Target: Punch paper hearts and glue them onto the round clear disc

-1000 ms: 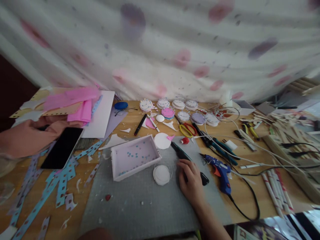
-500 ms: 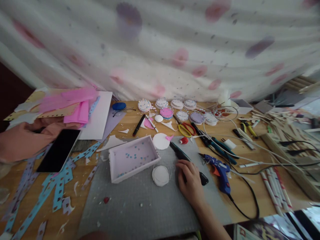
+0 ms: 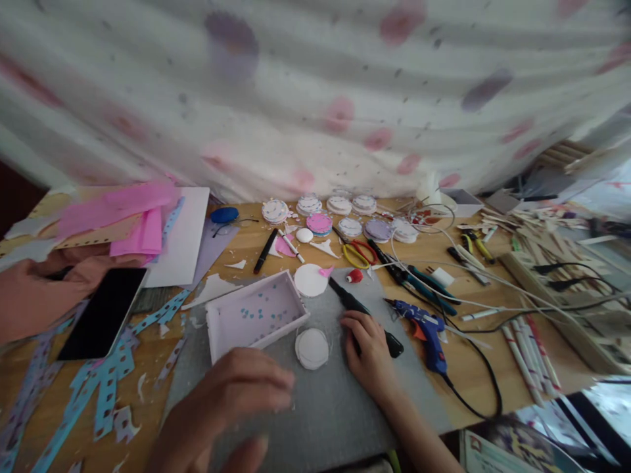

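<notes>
My right hand (image 3: pixel 367 341) lies over a dark stick lighter (image 3: pixel 348 297) on the grey cutting mat (image 3: pixel 325 420). Its fingers are bent round the lighter's body, whose rear end sticks out to the right. My left hand (image 3: pixel 221 407), blurred, hangs over the near part of the mat with thumb and fingers apart, holding nothing. It hides the near left corner of a pale lilac box (image 3: pixel 266 341) with small blue shapes inside. Between my hands is a small white disc (image 3: pixel 312 348) with a clear ring about it. Behind it lies a flat white circle (image 3: pixel 309 280).
A blue glue gun (image 3: pixel 426 332) with its cord lies right of my right hand. Decorated discs (image 3: pixel 319 223), scissors (image 3: pixel 362 254) and markers (image 3: pixel 266 251) are behind. Paper strips (image 3: pixel 106 387) and a phone (image 3: pixel 103 312) cover the left side.
My left hand has come up from the bottom edge to the front of the lilac box. The view has shifted slightly; my right hand stays on the lighter.
</notes>
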`<state>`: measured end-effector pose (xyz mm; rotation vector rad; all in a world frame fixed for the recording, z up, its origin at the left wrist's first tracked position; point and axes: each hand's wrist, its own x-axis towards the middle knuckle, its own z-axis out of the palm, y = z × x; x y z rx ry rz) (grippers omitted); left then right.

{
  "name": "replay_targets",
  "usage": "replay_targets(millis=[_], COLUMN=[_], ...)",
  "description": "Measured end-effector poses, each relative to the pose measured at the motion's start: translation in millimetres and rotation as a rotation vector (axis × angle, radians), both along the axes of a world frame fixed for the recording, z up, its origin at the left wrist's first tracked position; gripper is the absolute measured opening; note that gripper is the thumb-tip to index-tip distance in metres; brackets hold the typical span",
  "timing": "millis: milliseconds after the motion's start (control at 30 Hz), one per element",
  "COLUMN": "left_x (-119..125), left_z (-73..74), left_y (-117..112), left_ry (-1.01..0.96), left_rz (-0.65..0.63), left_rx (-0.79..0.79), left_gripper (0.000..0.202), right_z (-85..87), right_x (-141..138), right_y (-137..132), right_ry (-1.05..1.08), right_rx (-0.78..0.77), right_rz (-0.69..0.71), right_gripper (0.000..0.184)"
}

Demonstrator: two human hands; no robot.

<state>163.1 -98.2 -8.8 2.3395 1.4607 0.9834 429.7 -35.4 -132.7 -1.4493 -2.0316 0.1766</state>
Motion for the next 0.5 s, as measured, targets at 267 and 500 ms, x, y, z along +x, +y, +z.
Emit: replay_targets(millis=[267, 500], left_x=[-29.7, -47.0], left_z=[-58.8, -65.4], left_y=[46.6, 44.5], left_ry=[0.314, 0.334], left_rz=[0.064, -0.023], left_rx=[0.171, 0.256], left_gripper=[0.020, 0.026], right_z=[10.9, 36.8], right_x=[6.5, 4.6], right_y=[13.7, 29.4], right_ry=[-0.034, -0.104], right_rx=[0.000, -0.012], right_rz=[0.034, 0.137], right_gripper=[0.026, 0.029])
